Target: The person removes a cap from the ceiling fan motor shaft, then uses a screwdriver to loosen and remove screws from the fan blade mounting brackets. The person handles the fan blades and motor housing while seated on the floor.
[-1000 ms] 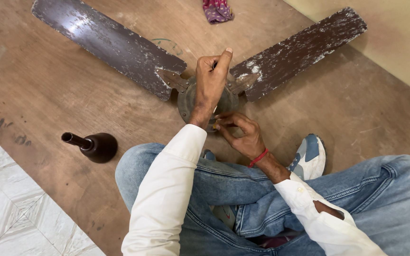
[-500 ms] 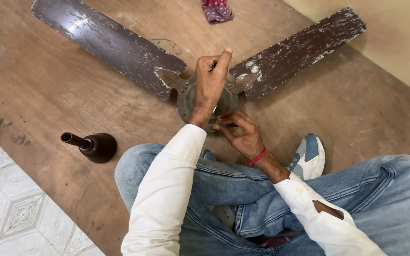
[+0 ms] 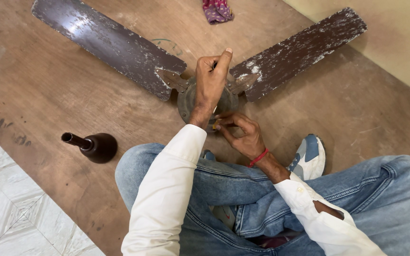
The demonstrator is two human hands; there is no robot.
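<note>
Working on the fan hub (image 3: 188, 97), which lies on the brown floor (image 3: 48, 109) just ahead of the crossed legs, between two worn blades (image 3: 110, 45).

- Left hand (image 3: 210, 83): fisted over the hub, thumb up, closed around a thin tool whose dark tip shows at the thumb; probably a screwdriver, the shaft is hidden.
- Right hand (image 3: 243, 135): at the hub's near edge, fingertips pinched on a small yellowish part; what it is cannot be told.
- Dark canopy cup (image 3: 96, 147) stands well apart, to the left. Reddish cloth (image 3: 217, 9) lies beyond the blades.

Doing it well, as judged:
- Tool should be kept upright and pressed straight down, so the tip is not cammed out of the fastener.
- Hub should be braced by the right hand against turning; the blades can swing.
- The small part should be kept pinched, not set on the floor, where it would be lost.

Against the earlier frame: almost nothing is changed. Both hands are held in the same place, same grip. Fan, cup and cloth are unmoved.
</note>
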